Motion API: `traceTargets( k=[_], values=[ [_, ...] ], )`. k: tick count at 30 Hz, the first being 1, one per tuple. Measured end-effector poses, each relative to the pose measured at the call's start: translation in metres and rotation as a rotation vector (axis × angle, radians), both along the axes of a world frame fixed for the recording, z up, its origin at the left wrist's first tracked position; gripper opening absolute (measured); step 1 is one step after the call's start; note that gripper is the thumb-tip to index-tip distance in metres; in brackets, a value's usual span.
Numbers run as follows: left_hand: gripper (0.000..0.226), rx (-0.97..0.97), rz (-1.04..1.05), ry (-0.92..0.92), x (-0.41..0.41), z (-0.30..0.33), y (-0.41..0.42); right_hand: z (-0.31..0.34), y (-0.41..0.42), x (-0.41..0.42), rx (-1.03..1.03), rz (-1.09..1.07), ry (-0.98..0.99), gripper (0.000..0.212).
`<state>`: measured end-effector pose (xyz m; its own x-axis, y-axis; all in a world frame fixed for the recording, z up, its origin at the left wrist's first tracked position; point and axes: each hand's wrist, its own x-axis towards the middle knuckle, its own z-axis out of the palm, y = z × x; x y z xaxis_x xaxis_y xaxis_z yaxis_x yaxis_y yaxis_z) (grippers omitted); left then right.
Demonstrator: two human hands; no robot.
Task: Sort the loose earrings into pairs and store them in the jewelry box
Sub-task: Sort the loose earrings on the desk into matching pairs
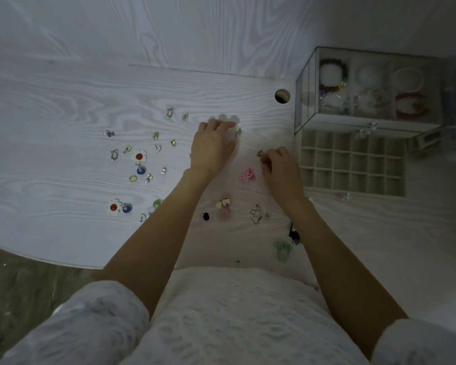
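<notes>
Several loose earrings lie scattered on the white table (63,106): two white flower earrings with red centres (139,156) (114,206), small gold ones (156,135), a pink one (247,175), a pale green one (282,249). My left hand (211,146) rests palm down, its fingertips touching a small silver earring (238,132). My right hand (281,167) pinches a small gold earring (261,153) at its fingertips. The jewelry box (327,119) stands at the right, its divided drawer tray (352,163) pulled out with bare compartments.
The box's glass top holds several bracelets (333,72). A round cable hole (282,96) sits in the table left of the box. The table's curved front edge runs at the lower left, with floor beyond. A clear drawer knob (367,129) sticks out above the tray.
</notes>
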<state>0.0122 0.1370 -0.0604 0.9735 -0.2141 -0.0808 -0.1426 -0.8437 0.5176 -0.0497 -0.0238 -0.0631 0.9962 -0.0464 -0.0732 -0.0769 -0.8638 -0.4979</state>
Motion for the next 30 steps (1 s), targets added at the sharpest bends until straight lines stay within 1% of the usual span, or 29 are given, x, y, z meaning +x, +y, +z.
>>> traceTargets(
  k=[3, 8, 12, 17, 19, 21, 24, 25, 27, 30],
  values=[
    [0.030, 0.001, -0.024, -0.029, 0.004, -0.002, -0.012, 0.000, -0.001, 0.003, -0.004, 0.012, -0.002, 0.012],
    [0.016, 0.081, -0.038, -0.075, 0.008, -0.002, 0.001, 0.001, -0.003, 0.002, 0.053, -0.002, 0.003, 0.012],
    [0.023, 0.134, -0.014, -0.078, 0.003, -0.004, 0.013, 0.002, -0.006, 0.003, 0.107, -0.049, 0.022, 0.014],
    [0.028, 0.102, 0.041, -0.026, -0.002, -0.002, 0.016, 0.002, -0.010, 0.004, 0.170, -0.066, 0.035, 0.015],
    [0.031, 0.085, 0.021, -0.026, -0.006, -0.002, 0.018, 0.003, -0.011, 0.003, 0.180, -0.064, 0.039, 0.015],
    [0.032, 0.061, -0.014, -0.047, -0.010, -0.002, 0.024, 0.005, -0.013, 0.005, 0.184, -0.062, 0.038, 0.015],
    [0.031, 0.005, -0.044, -0.134, -0.020, -0.005, 0.039, 0.006, -0.013, 0.010, 0.195, -0.070, 0.002, 0.015],
    [0.029, -0.019, -0.022, -0.153, -0.024, -0.004, 0.044, 0.007, -0.012, 0.012, 0.196, -0.075, -0.017, 0.015],
    [0.025, -0.065, 0.085, -0.136, -0.036, -0.001, 0.053, 0.009, -0.011, 0.016, 0.165, -0.060, -0.029, 0.015],
    [0.028, -0.103, 0.259, -0.066, -0.051, 0.001, 0.064, 0.010, -0.007, 0.022, 0.098, 0.012, 0.046, 0.020]
  ],
)
